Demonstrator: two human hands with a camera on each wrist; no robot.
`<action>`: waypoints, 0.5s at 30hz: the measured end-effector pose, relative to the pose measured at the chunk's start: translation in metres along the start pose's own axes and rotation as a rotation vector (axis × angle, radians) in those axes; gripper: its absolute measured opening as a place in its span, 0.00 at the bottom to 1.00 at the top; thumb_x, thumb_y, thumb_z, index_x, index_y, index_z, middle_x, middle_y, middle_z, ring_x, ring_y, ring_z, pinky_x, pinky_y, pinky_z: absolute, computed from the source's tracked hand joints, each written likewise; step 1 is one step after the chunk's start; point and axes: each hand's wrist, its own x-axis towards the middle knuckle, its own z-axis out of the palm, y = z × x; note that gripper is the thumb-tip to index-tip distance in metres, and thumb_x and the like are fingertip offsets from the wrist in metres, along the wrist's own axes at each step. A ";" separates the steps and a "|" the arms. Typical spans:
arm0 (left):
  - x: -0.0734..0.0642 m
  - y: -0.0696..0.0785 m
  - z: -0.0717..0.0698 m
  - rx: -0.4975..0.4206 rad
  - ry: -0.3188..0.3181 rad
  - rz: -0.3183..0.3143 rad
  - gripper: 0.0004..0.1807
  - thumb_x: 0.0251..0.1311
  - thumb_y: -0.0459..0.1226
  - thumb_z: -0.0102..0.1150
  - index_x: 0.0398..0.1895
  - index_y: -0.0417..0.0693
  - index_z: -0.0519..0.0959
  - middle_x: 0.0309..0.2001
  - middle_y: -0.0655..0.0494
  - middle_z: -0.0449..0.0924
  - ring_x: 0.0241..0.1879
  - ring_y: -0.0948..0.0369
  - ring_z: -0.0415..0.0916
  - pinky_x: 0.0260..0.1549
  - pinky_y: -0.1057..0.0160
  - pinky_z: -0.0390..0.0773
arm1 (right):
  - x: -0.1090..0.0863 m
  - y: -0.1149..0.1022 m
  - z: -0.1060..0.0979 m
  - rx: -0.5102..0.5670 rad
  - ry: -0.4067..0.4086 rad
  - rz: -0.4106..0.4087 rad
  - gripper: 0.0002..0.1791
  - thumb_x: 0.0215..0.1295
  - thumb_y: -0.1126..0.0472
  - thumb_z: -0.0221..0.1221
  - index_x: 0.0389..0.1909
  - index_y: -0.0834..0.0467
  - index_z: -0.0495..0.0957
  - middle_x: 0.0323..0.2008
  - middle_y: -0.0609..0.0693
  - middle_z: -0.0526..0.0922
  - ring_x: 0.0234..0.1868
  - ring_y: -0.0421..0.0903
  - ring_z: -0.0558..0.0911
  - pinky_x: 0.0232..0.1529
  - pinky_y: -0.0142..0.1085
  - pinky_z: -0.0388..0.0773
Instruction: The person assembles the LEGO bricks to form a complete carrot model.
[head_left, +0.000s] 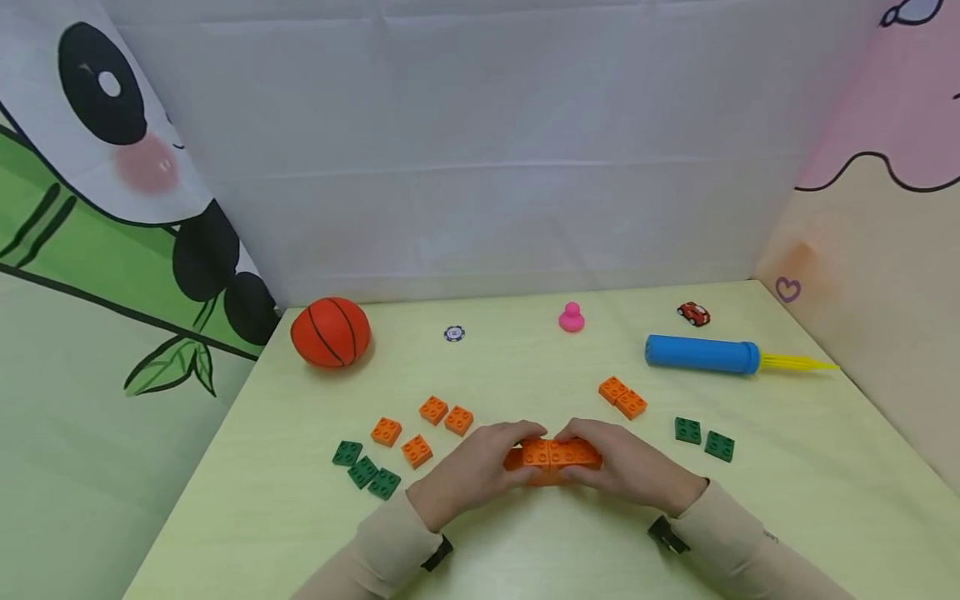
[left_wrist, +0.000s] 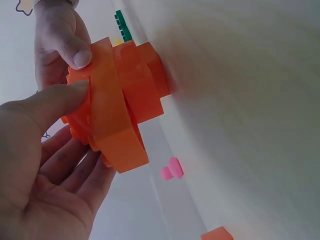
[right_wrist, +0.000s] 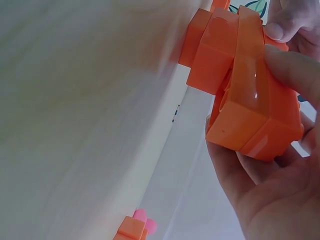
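A stack of orange toy building bricks (head_left: 551,454) stands at the near middle of the table. In the left wrist view the stack (left_wrist: 132,85) is stepped, narrow against the table and wider in the upper layers. My left hand (head_left: 474,468) grips its left end, thumb on the near side and fingers behind. From the opposite end, my right hand (head_left: 633,467) holds the same stack with thumb and fingers. Both thumbs lie close together on the upper bricks, as the right wrist view shows with the right thumb (right_wrist: 290,67). Fingers hide part of the top layer.
Loose orange bricks (head_left: 433,410) and green bricks (head_left: 363,472) lie to the left. More orange bricks (head_left: 622,397) and green bricks (head_left: 720,446) lie right. Farther back are a ball (head_left: 331,332), chip (head_left: 454,333), pink toy (head_left: 572,317), toy car (head_left: 693,313) and blue pump (head_left: 702,354).
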 end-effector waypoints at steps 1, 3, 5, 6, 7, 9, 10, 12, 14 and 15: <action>0.000 0.000 0.000 0.002 0.004 -0.001 0.25 0.66 0.44 0.64 0.64 0.51 0.74 0.59 0.59 0.79 0.55 0.64 0.77 0.56 0.64 0.77 | 0.000 0.000 0.000 -0.001 0.001 -0.006 0.17 0.66 0.43 0.63 0.52 0.44 0.76 0.46 0.34 0.79 0.45 0.36 0.76 0.52 0.36 0.79; 0.000 0.002 0.001 -0.001 0.011 -0.006 0.25 0.65 0.44 0.65 0.64 0.50 0.74 0.57 0.59 0.81 0.52 0.65 0.78 0.55 0.65 0.77 | -0.001 -0.001 -0.001 0.003 0.000 -0.011 0.17 0.66 0.43 0.63 0.52 0.44 0.77 0.46 0.34 0.79 0.45 0.36 0.76 0.52 0.37 0.79; 0.000 0.003 0.001 -0.003 0.014 -0.014 0.26 0.65 0.44 0.65 0.64 0.50 0.74 0.55 0.58 0.81 0.49 0.66 0.78 0.53 0.66 0.78 | -0.001 -0.001 -0.002 0.006 -0.004 -0.009 0.17 0.66 0.43 0.63 0.52 0.44 0.77 0.47 0.34 0.80 0.45 0.36 0.76 0.53 0.37 0.79; 0.000 0.003 0.001 -0.005 0.014 -0.016 0.26 0.65 0.45 0.65 0.64 0.50 0.74 0.55 0.58 0.81 0.48 0.67 0.77 0.52 0.66 0.78 | -0.001 -0.001 -0.002 0.007 -0.007 -0.008 0.17 0.66 0.44 0.63 0.52 0.44 0.77 0.47 0.34 0.80 0.46 0.36 0.76 0.53 0.37 0.79; 0.000 0.003 0.002 -0.007 0.014 -0.015 0.26 0.65 0.44 0.65 0.65 0.49 0.73 0.55 0.58 0.81 0.48 0.67 0.77 0.52 0.66 0.78 | -0.001 -0.001 -0.002 0.007 -0.009 -0.003 0.17 0.66 0.44 0.63 0.52 0.43 0.77 0.47 0.34 0.80 0.46 0.36 0.76 0.53 0.37 0.79; 0.000 0.003 0.002 -0.006 0.001 -0.018 0.28 0.66 0.46 0.64 0.67 0.50 0.72 0.58 0.57 0.80 0.50 0.66 0.77 0.54 0.65 0.78 | -0.001 0.000 -0.002 0.009 -0.013 0.005 0.17 0.66 0.44 0.63 0.52 0.43 0.77 0.48 0.34 0.80 0.46 0.36 0.76 0.53 0.38 0.79; -0.001 0.002 0.001 0.002 -0.010 -0.025 0.29 0.66 0.47 0.63 0.69 0.51 0.70 0.59 0.57 0.79 0.52 0.66 0.77 0.55 0.63 0.78 | -0.001 0.000 -0.002 0.009 -0.016 0.007 0.17 0.66 0.44 0.63 0.52 0.44 0.77 0.48 0.34 0.80 0.46 0.36 0.76 0.54 0.39 0.79; -0.006 -0.003 -0.002 0.016 -0.035 -0.047 0.32 0.66 0.50 0.62 0.71 0.53 0.68 0.61 0.57 0.78 0.55 0.64 0.76 0.58 0.60 0.77 | 0.000 0.001 -0.002 0.009 -0.018 0.005 0.18 0.66 0.44 0.63 0.53 0.44 0.77 0.49 0.35 0.80 0.47 0.36 0.77 0.55 0.40 0.79; -0.014 -0.010 -0.009 0.041 -0.054 -0.086 0.33 0.66 0.51 0.62 0.71 0.54 0.68 0.62 0.57 0.77 0.59 0.60 0.75 0.60 0.56 0.75 | 0.000 0.001 -0.001 0.010 -0.021 0.003 0.18 0.67 0.44 0.62 0.54 0.45 0.77 0.50 0.36 0.80 0.48 0.37 0.77 0.56 0.41 0.78; -0.021 -0.016 -0.013 0.056 -0.053 -0.111 0.33 0.65 0.52 0.62 0.71 0.54 0.68 0.62 0.57 0.77 0.60 0.59 0.74 0.60 0.54 0.75 | 0.000 0.001 -0.001 0.008 -0.023 0.002 0.18 0.67 0.44 0.62 0.54 0.45 0.77 0.50 0.36 0.80 0.48 0.37 0.77 0.56 0.42 0.78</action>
